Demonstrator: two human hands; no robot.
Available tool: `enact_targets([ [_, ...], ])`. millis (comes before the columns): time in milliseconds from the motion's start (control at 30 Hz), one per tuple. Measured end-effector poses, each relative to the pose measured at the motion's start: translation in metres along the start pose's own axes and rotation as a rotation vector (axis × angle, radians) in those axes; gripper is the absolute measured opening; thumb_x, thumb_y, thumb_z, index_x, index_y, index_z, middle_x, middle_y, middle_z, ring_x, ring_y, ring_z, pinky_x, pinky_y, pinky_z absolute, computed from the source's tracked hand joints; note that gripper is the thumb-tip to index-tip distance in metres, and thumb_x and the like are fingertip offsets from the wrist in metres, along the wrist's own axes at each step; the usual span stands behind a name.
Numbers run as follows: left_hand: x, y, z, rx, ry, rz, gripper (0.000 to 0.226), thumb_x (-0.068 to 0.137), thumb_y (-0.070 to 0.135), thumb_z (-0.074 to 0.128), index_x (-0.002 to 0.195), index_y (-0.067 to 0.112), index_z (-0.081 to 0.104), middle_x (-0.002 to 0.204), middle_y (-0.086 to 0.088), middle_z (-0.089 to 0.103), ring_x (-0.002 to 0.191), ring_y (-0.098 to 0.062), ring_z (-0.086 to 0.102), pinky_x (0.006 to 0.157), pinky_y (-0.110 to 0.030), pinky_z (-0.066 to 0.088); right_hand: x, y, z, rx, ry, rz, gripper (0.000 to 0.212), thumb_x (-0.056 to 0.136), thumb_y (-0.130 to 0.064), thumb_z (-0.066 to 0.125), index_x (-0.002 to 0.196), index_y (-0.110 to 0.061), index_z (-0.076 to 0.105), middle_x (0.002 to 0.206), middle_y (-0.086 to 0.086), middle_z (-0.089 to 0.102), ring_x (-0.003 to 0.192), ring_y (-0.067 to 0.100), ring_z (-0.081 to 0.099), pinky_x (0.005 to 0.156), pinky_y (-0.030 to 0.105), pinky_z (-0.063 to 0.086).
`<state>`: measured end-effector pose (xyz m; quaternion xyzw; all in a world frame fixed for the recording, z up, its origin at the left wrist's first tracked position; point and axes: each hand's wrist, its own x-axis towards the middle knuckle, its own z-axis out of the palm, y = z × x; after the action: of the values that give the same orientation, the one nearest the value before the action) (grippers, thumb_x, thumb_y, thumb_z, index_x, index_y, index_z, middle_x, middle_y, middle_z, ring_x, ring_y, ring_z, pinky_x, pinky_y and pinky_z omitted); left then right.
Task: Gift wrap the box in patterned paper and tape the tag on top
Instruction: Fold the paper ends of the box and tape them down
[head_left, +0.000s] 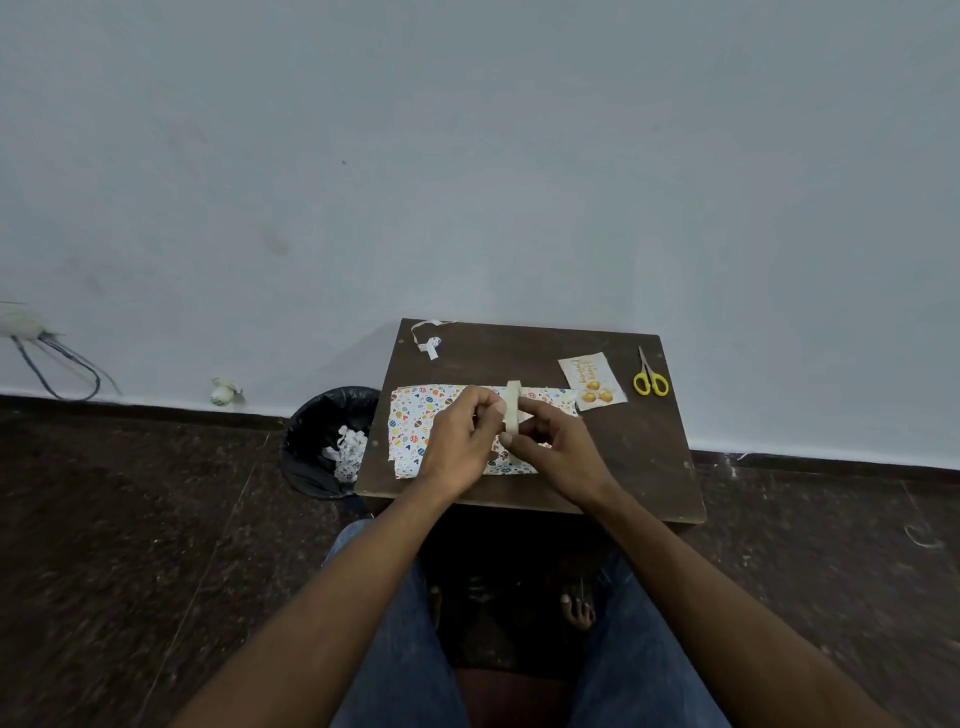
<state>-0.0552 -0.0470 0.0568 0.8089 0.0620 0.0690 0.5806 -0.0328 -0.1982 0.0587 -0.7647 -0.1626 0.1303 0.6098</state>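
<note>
Patterned wrapping paper (415, 421) lies flat on the small dark wooden table (639, 457); I cannot tell whether a box lies under it, as my hands cover its middle. Above the paper I hold a cream roll of tape (512, 410) on edge. My right hand (558, 452) grips the roll from the right. My left hand (462, 436) pinches at the roll's left side with curled fingers. The gift tag (592, 381), cream with golden ornaments, lies flat just right of the paper.
Yellow-handled scissors (649, 376) lie at the table's far right. A curled paper scrap (430, 338) sits at the far left corner. A black-lined bin (327, 441) with paper scraps stands on the floor left of the table. The wall is close behind.
</note>
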Motion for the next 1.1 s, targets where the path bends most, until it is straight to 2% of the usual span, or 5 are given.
enact_targets([
  [133, 0.003, 0.000, -0.003, 0.066, -0.028, 0.042, 0.014, 0.099, 0.024, 0.053, 0.086, 0.028, 0.056, 0.073, -0.005, 0.060, 0.067, -0.024, 0.060, 0.064, -0.050, 0.056, 0.002, 0.006, 0.005, -0.091, 0.132, -0.011, 0.014, 0.087, -0.014, 0.074, 0.101, -0.011, 0.071, 0.067, -0.006, 0.066, 0.062, 0.004, 0.059, 0.067, 0.031, 0.048],
  [333, 0.003, -0.005, -0.009, 0.266, -0.075, 0.175, 0.012, 0.101, 0.026, 0.051, 0.093, 0.019, 0.057, 0.073, 0.012, 0.055, 0.069, -0.012, 0.053, 0.063, -0.036, 0.046, 0.003, 0.005, 0.005, -0.157, 0.158, 0.029, 0.010, 0.084, -0.015, 0.077, 0.080, -0.017, 0.067, 0.060, -0.009, 0.063, 0.055, 0.000, 0.056, 0.061, 0.024, 0.045],
  [533, 0.006, -0.006, -0.010, 0.083, -0.057, 0.151, 0.010, 0.097, 0.021, 0.055, 0.092, 0.030, 0.058, 0.091, 0.011, 0.060, 0.081, -0.003, 0.057, 0.067, -0.028, 0.045, 0.001, 0.004, 0.004, -0.079, 0.134, 0.004, 0.010, 0.085, -0.010, 0.076, 0.083, -0.007, 0.066, 0.058, -0.011, 0.062, 0.055, -0.001, 0.056, 0.059, 0.017, 0.043],
  [900, 0.008, -0.002, -0.009, 0.092, 0.143, 0.208, 0.015, 0.088, 0.015, 0.070, 0.085, 0.027, 0.061, 0.094, 0.012, 0.063, 0.095, -0.004, 0.059, 0.083, -0.029, 0.048, 0.000, 0.011, 0.004, -0.089, 0.085, 0.019, 0.018, 0.082, -0.018, 0.080, 0.088, -0.011, 0.065, 0.073, 0.003, 0.069, 0.067, 0.020, 0.065, 0.070, 0.042, 0.053],
  [1100, 0.003, -0.006, -0.011, 0.079, 0.015, 0.133, 0.022, 0.091, 0.013, 0.066, 0.110, 0.025, 0.069, 0.113, 0.014, 0.062, 0.109, 0.000, 0.056, 0.089, -0.017, 0.043, 0.002, 0.013, 0.003, -0.065, 0.106, 0.005, 0.018, 0.081, -0.019, 0.079, 0.088, -0.010, 0.065, 0.075, 0.006, 0.070, 0.072, 0.031, 0.066, 0.071, 0.045, 0.053],
])
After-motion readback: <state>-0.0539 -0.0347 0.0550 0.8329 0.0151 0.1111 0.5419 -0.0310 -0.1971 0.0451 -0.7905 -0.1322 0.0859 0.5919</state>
